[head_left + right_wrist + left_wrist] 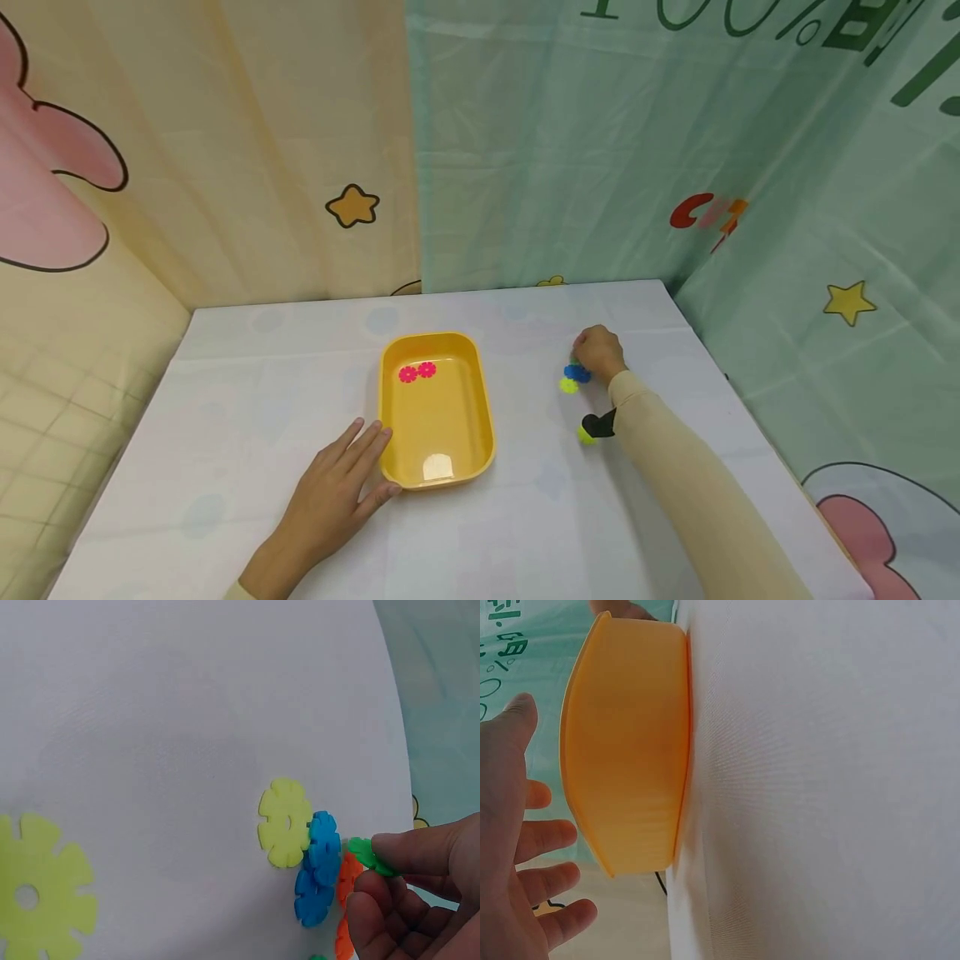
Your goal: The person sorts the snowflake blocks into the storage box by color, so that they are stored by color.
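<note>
My right hand (600,350) pinches a green notched disc (369,856) between thumb and fingers, seen in the right wrist view. Beside it on the table lie orange discs (347,881), blue discs (325,847) and a yellow-green disc (285,823). Another yellow-green disc (49,892) is nearer the wrist. My left hand (337,496) has its fingers spread, at the near left edge of the yellow tray (438,425); whether it touches the rim I cannot tell. Two pink discs (417,372) are in the tray's far left part.
A black piece (598,425) shows next to my right sleeve, over the nearer yellow-green disc. The white table (270,417) meets printed curtains (525,167) at its back and sides. Part of one more green piece (318,958) shows at the right wrist view's bottom edge.
</note>
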A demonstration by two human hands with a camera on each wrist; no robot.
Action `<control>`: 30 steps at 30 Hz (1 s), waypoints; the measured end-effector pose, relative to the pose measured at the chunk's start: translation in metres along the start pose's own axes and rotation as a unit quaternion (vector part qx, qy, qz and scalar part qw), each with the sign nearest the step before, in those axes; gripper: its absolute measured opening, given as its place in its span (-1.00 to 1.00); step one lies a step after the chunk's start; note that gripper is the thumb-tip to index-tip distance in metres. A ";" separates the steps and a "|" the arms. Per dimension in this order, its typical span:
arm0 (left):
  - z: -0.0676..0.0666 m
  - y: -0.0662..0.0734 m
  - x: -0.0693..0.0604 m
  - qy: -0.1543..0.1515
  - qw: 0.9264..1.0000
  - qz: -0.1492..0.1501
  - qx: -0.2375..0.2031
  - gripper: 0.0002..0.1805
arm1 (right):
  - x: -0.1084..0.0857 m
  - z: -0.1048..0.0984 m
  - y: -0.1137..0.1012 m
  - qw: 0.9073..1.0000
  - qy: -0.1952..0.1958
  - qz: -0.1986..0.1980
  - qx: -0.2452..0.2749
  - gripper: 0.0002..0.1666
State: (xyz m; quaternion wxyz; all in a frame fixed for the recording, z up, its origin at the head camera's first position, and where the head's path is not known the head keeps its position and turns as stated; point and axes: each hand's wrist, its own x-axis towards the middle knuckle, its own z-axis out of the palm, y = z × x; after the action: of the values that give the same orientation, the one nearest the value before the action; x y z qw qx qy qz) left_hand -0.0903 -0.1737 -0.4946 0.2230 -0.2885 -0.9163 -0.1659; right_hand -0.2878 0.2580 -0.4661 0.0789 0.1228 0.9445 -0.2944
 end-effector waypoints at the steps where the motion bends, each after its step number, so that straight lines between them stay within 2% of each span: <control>1: -0.001 0.000 0.000 -0.001 1.000 0.000 -0.001 -0.13 | 0.000 -0.001 -0.001 1.000 -0.004 0.002 0.007 -0.72; 8: -0.001 0.001 -0.001 -0.001 1.000 0.002 0.000 -0.13 | -0.002 -0.004 -0.014 0.993 -0.026 0.032 0.108 -0.82; 16: 0.000 0.001 -0.001 0.001 1.000 0.004 0.003 -0.13 | -0.011 -0.009 -0.039 0.971 -0.018 0.031 0.236 -0.79; 21: 0.001 0.001 -0.002 0.001 1.000 0.003 0.002 -0.13 | -0.015 -0.010 -0.055 0.963 -0.034 0.023 0.266 -0.74; 28: 0.002 0.001 -0.003 0.003 1.000 0.002 0.003 -0.13 | -0.024 -0.008 -0.074 0.942 -0.060 -0.003 0.329 -0.70; 30: 0.002 0.000 -0.003 0.002 1.000 0.002 0.005 -0.12 | -0.026 -0.007 -0.080 0.940 -0.066 -0.011 0.335 -0.70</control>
State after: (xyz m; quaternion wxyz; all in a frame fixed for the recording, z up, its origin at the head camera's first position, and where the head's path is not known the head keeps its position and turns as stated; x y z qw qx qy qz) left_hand -0.0883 -0.1742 -0.4976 0.2264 -0.2888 -0.9161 -0.1617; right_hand -0.2854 0.1932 -0.4114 0.0925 0.1115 0.7853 -0.6019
